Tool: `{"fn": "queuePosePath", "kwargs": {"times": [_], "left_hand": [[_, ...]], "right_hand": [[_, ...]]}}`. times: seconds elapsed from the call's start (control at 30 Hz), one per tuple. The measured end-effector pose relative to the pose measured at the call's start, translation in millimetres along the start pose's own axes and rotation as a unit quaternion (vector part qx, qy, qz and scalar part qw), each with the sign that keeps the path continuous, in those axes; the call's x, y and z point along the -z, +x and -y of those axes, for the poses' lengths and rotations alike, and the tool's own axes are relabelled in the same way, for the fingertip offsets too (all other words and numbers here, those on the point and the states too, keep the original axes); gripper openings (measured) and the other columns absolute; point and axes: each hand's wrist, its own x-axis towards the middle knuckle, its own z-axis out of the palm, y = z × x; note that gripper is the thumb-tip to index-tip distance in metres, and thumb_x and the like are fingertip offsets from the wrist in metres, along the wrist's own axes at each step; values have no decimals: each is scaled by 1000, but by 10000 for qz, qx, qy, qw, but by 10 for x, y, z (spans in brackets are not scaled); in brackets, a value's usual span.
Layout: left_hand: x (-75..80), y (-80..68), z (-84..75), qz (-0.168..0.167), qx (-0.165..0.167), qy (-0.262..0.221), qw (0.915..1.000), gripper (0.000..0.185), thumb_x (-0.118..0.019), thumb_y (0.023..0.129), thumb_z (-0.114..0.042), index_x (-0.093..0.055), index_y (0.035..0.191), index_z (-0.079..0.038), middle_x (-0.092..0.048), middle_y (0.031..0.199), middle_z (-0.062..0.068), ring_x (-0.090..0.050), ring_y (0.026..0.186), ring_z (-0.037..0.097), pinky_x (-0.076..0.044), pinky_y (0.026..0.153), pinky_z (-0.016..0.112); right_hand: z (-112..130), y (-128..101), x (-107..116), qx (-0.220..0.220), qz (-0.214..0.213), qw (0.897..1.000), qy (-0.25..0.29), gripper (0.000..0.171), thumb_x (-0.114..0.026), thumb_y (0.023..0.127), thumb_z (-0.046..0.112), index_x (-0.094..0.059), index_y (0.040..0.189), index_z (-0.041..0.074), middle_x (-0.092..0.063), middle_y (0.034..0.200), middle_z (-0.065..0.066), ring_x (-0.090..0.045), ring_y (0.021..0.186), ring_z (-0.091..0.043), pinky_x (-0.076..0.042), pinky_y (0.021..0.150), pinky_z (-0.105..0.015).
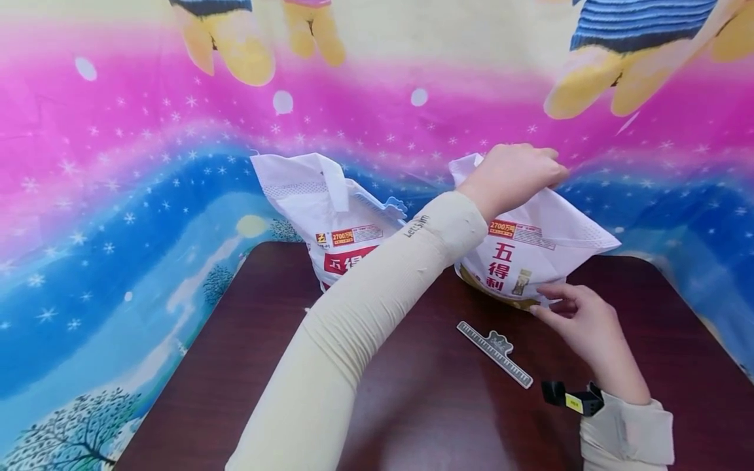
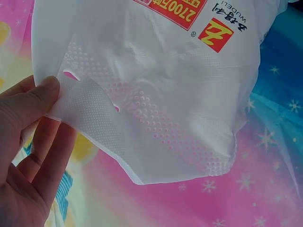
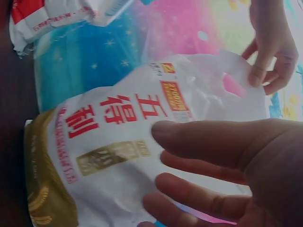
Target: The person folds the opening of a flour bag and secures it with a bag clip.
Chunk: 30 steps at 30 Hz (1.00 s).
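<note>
A white flour bag [image 1: 518, 245] with red characters and a gold bottom band stands at the back right of the table. My left hand [image 1: 514, 178] pinches its top edge beside the handle cutout, thumb on one face and fingers behind, as the left wrist view shows of the bag [image 2: 156, 90]. Beside the bag's lower right side is my right hand [image 1: 589, 330], fingers spread and holding nothing; whether the fingertips touch the bag I cannot tell. A long grey clip [image 1: 496, 353] with a piano-key pattern lies on the table in front of the bag.
A second white flour bag [image 1: 312, 190] stands to the left, its top folded over with a blue clip [image 1: 394, 208] on it; my left sleeve hides part of it. The dark wooden table [image 1: 424, 418] meets a colourful printed cloth [image 1: 147, 183] behind.
</note>
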Motion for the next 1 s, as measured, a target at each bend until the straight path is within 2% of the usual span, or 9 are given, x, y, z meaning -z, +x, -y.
{"fn": "queuePosePath", "kwargs": {"times": [0.13,0.2,0.37,0.6,0.8,1.0], "left_hand": [[-6,2,-8,-3,-30,75,10000,31,-56,103,-35,-61,134,-37,-61,130,-14,-55,120,1,-43,99,16],[-9,2,-9,-19,-34,71,10000,30,-56,103,-34,-61,133,-37,-61,129,-13,-56,119,1,-43,98,16],[-7,1,-21,-9,-102,174,9998,32,-56,103,-34,-59,136,-37,-60,131,-13,-55,121,1,-43,100,17],[26,28,-44,4,-110,281,9995,32,-57,102,-36,-60,134,-37,-60,132,-14,-55,122,1,-42,102,17],[35,44,-38,34,-102,269,9996,27,-56,102,-36,-62,129,-36,-61,129,-14,-55,119,1,-42,98,16],[35,42,-15,74,-59,285,9996,29,-59,102,-38,-61,131,-36,-61,131,-14,-55,121,1,-42,100,16]], "right_hand": [[-3,29,-91,129,459,9989,1,37,-79,88,15,-69,119,-3,-66,113,-26,-67,94,-41,-59,75,-50],[2,45,-132,137,674,9976,-16,36,-79,88,14,-69,118,-3,-68,113,-26,-67,93,-39,-58,77,-52],[-3,74,-232,135,1091,9939,-71,38,-79,88,14,-68,117,-7,-69,110,-26,-67,89,-35,-59,74,-49],[-46,100,-350,195,1295,9913,102,45,-78,87,10,-62,124,-9,-68,102,-23,-67,85,-31,-60,73,-47],[-103,129,-440,128,1537,9880,-31,41,-79,84,9,-65,117,-9,-68,92,-15,-64,80,-26,-56,70,-42],[-148,155,-533,69,1836,9830,-28,43,-80,81,8,-64,117,-11,-68,91,-16,-64,81,-27,-55,71,-43]]}}
